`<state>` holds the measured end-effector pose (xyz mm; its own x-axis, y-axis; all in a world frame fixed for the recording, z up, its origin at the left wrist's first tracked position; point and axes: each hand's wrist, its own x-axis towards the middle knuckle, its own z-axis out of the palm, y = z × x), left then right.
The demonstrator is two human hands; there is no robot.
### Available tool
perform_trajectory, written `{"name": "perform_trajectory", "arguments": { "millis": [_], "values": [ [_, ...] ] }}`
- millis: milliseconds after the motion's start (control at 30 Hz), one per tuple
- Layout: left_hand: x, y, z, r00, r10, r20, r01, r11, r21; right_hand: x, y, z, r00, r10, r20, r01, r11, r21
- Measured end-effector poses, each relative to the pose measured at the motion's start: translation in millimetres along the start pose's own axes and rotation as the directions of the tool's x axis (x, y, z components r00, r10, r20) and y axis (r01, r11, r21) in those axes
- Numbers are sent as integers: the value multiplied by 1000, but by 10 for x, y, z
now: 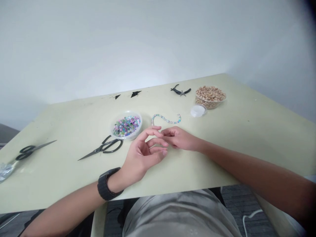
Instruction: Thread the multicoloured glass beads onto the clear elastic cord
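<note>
My left hand (pixel 145 153), with a black band (pixel 106 185) on its wrist, is raised over the table with its fingers curved and apart, and nothing shows in its palm. Its fingertips come close to my right hand (pixel 179 138), whose fingers are pressed together; what they hold, if anything, is too small to name. Just beyond both hands lies a wavy string of pale blue and clear beads (pixel 166 119), its left end near my left fingers. A round white bowl (pixel 140 126) of multicoloured beads stands behind my left hand.
Black-handled scissors (pixel 100 149) lie left of the bowl, and a second pair (pixel 31 149) is farther left near a clear plastic bag (pixel 5 171). At the back are black scraps (pixel 135 94), pliers (pixel 181 91), a tub of brown beads (pixel 210 95) and a small white lid (pixel 198 111).
</note>
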<state>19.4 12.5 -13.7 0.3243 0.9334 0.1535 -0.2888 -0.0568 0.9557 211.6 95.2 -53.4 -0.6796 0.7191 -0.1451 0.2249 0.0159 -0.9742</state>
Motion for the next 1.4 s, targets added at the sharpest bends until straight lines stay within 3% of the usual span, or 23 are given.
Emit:
{"name": "perform_trajectory", "arguments": {
  "millis": [267,600,1000,1400],
  "values": [
    [-17,-24,-7,1000,-13,24,14,999,-39,-35,-96,20,1000,-24,1,24,999,-29],
    [-30,-64,-11,999,-42,34,43,997,-56,-9,-6,-10,999,-47,0,47,998,-31],
    [-20,-105,-15,997,-23,71,30,995,-91,-12,-28,-3,1000,-7,-1,7,1000,19],
    [-33,-108,-11,998,-51,43,55,993,-103,-1,-22,2,1000,12,5,-12,1000,1]
  ]
}}
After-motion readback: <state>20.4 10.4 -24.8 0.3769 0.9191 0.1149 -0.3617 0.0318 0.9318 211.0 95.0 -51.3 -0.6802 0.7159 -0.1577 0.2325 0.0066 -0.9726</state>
